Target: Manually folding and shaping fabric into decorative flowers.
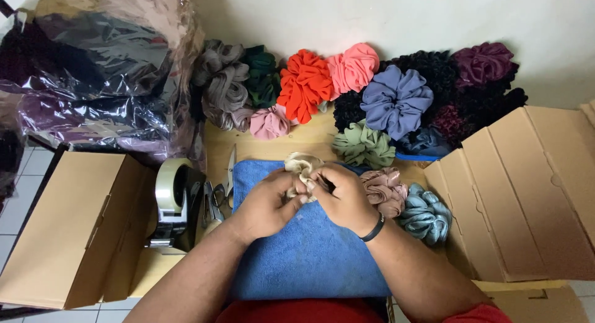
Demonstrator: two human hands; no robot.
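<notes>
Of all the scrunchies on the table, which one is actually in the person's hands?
The cream scrunchie, pinched between the left hand and right hand over the blue towel. Every other scrunchie lies untouched, including the dusty-pink scrunchie beside it.

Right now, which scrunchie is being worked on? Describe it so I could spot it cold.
Start at the blue towel spread across the middle of the wooden table. At its far edge both hands meet, left hand and right hand, pinching the cream scrunchie between them. It is the only pale beige one; the nearby pieces to its right are dusty pink and light blue.
</notes>
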